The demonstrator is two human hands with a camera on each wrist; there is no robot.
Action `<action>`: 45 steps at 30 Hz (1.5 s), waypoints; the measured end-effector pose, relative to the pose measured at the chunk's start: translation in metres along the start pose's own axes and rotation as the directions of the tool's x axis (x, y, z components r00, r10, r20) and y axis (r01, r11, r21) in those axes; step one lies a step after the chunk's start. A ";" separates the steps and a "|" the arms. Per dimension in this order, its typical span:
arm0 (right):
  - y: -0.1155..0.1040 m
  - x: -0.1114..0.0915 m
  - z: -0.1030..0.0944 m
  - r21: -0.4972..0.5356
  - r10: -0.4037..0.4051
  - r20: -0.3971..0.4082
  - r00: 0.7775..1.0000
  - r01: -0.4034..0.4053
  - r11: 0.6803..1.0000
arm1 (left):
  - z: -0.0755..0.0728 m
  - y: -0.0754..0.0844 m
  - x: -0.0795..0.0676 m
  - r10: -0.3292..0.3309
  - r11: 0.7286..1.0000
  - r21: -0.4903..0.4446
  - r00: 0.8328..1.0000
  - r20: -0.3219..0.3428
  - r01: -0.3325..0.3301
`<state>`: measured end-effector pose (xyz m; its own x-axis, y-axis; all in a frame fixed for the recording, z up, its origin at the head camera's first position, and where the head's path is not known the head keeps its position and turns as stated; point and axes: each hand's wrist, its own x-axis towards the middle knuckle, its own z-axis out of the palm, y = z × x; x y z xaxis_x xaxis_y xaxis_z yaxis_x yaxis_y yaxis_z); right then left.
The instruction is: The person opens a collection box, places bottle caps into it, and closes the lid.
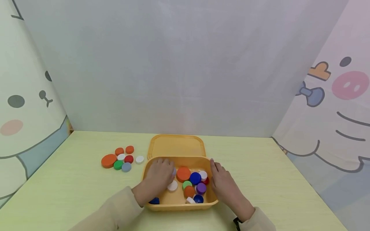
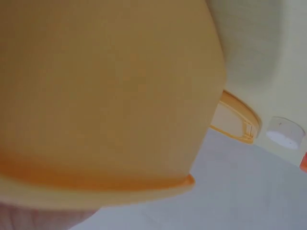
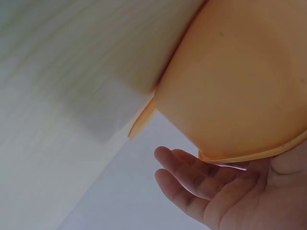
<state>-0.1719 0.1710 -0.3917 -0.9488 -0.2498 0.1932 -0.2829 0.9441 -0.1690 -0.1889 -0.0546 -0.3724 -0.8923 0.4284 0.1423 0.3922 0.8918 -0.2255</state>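
A yellow plastic box [image 1: 180, 207] stands on the table with bottle caps of several colours inside. My left hand [image 1: 160, 176] reaches over its left wall, knuckles up, with its fingertips hidden inside. Beside those fingers a pale blue cap [image 1: 174, 172] partly shows, and a white cap [image 1: 172, 186] lies nearby; I cannot tell whether the hand holds a cap. My right hand [image 1: 226, 184] rests on the box's right rim. Its fingers [image 3: 184, 177] extend loosely outside the wall in the right wrist view. Further right in the box are an orange cap [image 1: 183, 174] and a dark blue cap [image 1: 195, 178].
Behind the box lies its yellow lid [image 1: 177, 145]. To the left on the table [image 1: 72, 186] is a loose group of caps, among them a large orange cap [image 1: 109, 161], a green cap [image 1: 118, 165] and a white cap [image 1: 140, 159]. A pale curtain [image 1: 179, 70] hangs behind the table.
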 end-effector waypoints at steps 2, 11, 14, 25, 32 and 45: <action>0.000 0.000 0.000 -0.002 -0.002 -0.001 1.000 0.002 1.000 | 0.002 0.001 0.000 -0.004 1.000 0.008 1.000 0.006 0.004; -0.001 0.001 0.000 -0.040 -0.017 -0.024 1.000 0.016 0.999 | 0.008 0.004 0.001 -0.037 0.999 0.011 0.998 0.044 0.037; -0.001 0.001 0.001 -0.059 -0.018 -0.028 0.999 0.016 0.998 | 0.008 0.005 0.002 -0.053 0.999 0.002 0.998 0.045 0.053; -0.001 0.000 0.001 -0.085 -0.034 -0.046 0.998 0.030 0.996 | 0.008 0.003 0.001 -0.096 0.995 -0.021 0.995 0.039 0.097; 0.000 0.000 0.003 -0.079 -0.042 -0.056 0.998 0.038 0.996 | 0.007 0.002 -0.001 -0.109 0.993 -0.043 0.994 0.028 0.110; 0.000 0.000 0.002 -0.071 -0.040 -0.048 0.998 0.036 0.997 | 0.007 -0.003 -0.006 -0.081 0.994 -0.078 0.997 -0.005 0.081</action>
<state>-0.1728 0.1708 -0.3938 -0.9290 -0.2763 0.2462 -0.3064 0.9473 -0.0933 -0.1868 -0.0610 -0.3788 -0.9201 0.3553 0.1649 0.3353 0.9320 -0.1377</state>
